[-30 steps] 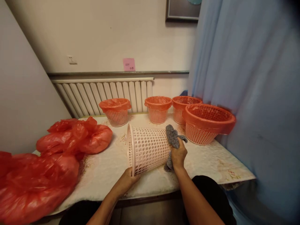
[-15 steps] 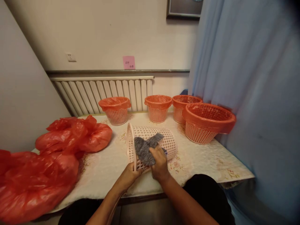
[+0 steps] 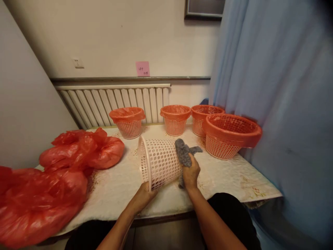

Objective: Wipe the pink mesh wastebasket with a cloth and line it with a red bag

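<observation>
At table (image 3: pixel 229 180) centre, an unlined pink basket (image 3: pixel 161 161) is held on its side, rim gripped by the left hand (image 3: pixel 144 196); its base at 3 o'clock is being wiped with a grey cloth (image 3: pixel 183 156), clutched by the right hand (image 3: pixel 191 173). Four lined baskets (image 3: pixel 231 137) stand behind; lining is judged outstanding.

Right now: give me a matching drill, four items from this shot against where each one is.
Items:
1. grey cloth
2. bare basket
3. red bags
4. pink note

Places:
A. on the wall above the radiator
B. on its side, rim held by the left hand
C. piled at the table's left
D. in the right hand, against the basket's base

Pairs: 1-D, 2-B, 3-C, 4-A
</observation>
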Motion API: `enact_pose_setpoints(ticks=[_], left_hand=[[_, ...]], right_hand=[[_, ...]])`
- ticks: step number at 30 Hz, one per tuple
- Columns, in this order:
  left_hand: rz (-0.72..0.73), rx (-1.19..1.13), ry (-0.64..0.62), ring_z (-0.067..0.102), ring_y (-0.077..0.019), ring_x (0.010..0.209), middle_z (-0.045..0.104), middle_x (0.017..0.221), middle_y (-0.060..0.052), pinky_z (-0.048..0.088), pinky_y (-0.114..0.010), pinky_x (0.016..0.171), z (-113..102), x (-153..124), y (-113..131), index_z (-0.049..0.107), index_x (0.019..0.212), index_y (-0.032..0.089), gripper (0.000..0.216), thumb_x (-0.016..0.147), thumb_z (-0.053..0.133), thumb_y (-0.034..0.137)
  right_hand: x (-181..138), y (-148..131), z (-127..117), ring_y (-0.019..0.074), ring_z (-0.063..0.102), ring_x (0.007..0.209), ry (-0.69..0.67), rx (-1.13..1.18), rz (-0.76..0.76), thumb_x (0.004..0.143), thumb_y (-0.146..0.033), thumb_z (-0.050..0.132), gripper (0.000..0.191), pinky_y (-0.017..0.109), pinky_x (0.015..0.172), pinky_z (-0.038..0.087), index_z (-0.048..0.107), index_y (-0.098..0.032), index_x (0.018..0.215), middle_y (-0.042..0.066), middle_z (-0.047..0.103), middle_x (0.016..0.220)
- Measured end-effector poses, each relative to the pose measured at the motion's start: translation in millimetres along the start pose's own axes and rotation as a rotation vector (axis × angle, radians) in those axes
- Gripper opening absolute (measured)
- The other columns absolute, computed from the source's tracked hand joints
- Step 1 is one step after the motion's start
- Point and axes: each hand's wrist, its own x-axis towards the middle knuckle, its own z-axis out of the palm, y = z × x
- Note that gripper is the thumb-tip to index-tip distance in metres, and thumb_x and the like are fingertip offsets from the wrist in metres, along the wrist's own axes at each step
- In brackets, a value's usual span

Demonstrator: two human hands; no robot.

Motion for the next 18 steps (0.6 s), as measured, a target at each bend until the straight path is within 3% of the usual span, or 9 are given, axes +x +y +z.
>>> enact_pose_setpoints(ticks=[6, 10, 13, 18], left_hand=[[0.058, -0.024, 0.046, 0.063, -0.0279, 0.108, 0.073, 0.115, -0.006, 0.045, -0.040, 0.102, 11.0, 9.1, 16.3, 0.070, 0.112, 0.014, 0.037, 0.076, 0.064, 0.024], [0.025, -0.034, 0.044, 0.066, -0.0286, 0.102, 0.075, 0.107, -0.006, 0.047, -0.043, 0.100, 11.8, 5.9, 9.7, 0.071, 0.107, 0.013, 0.035, 0.077, 0.066, 0.029], [0.026, -0.066, 0.009, 0.064, -0.0281, 0.109, 0.073, 0.116, -0.008, 0.044, -0.041, 0.104, 8.9, 1.8, 3.9, 0.068, 0.114, 0.013, 0.041, 0.078, 0.066, 0.032], [-0.026, 0.037, 0.000, 0.060, -0.0290, 0.117, 0.070, 0.122, -0.009, 0.039, -0.042, 0.108, 2.8, -3.0, -15.7, 0.068, 0.117, 0.012, 0.045, 0.074, 0.064, 0.023]], right_hand=[[-49.9, -67.6, 0.7, 0.0243, 0.060, 0.109, -0.257, 0.261, -0.420, 0.085, -0.014, 0.052, 0.030, 0.044, 0.095, 0.048, 0.062, -0.022, 0.112, 0.009, 0.067, 0.107], [-48.5, -63.1, -0.2, 0.0253, 0.058, 0.114, -0.277, 0.227, -0.528, 0.085, -0.012, 0.050, 0.035, 0.048, 0.099, 0.046, 0.060, -0.022, 0.117, 0.010, 0.065, 0.113], [-26.3, -27.1, 1.6, 0.0258, 0.058, 0.113, -0.184, 0.093, -0.458, 0.083, -0.012, 0.048, 0.038, 0.049, 0.099, 0.045, 0.061, -0.019, 0.118, 0.011, 0.066, 0.112], [8.9, 23.5, -1.8, 0.0269, 0.063, 0.104, 0.016, -0.043, -0.042, 0.080, -0.019, 0.047, 0.039, 0.043, 0.092, 0.049, 0.064, -0.012, 0.115, 0.015, 0.068, 0.111]])
